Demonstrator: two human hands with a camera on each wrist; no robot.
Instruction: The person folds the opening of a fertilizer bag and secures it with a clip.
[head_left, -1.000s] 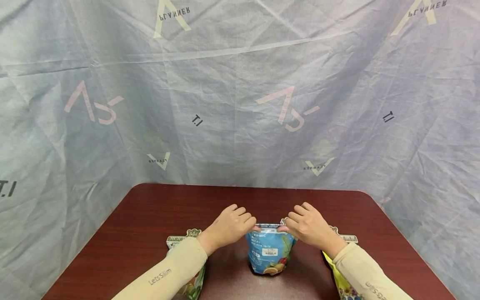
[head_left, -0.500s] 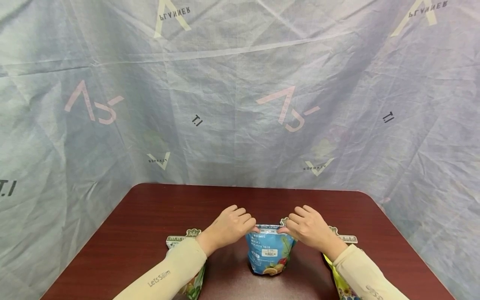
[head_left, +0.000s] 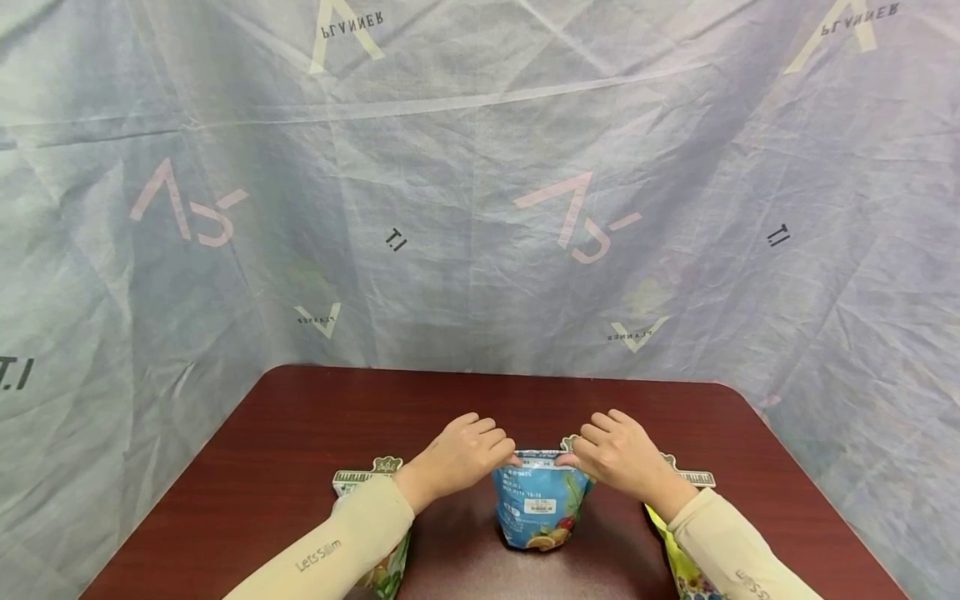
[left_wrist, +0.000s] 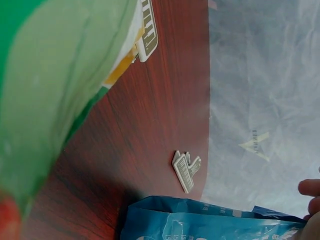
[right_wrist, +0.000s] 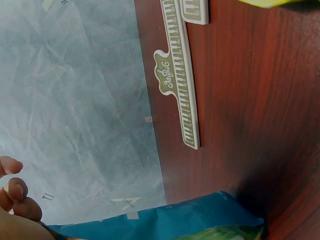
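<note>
A blue food bag [head_left: 536, 508] with fruit pictures and a white label stands upright at the table's middle. My left hand [head_left: 463, 454] pinches the left end of its top edge, thumb on the near side. At the right end my right hand [head_left: 617, 454] pinches the same edge in a mirrored way. Only fingertips of each hand show in the wrist views, above the bag's blue side. Behind the bag lies a long clip [right_wrist: 180, 100] with a piano-key print and the word Music, mostly hidden in the head view.
A green bag [left_wrist: 60, 90] closed with a piano-key clip [head_left: 367, 477] lies left, partly under the left sleeve. To the right, a yellow bag [head_left: 675, 554] with a similar clip [head_left: 699, 477] is partly covered by the right forearm. Grey printed cloth [head_left: 465, 250] hangs behind the dark red table [head_left: 330, 408].
</note>
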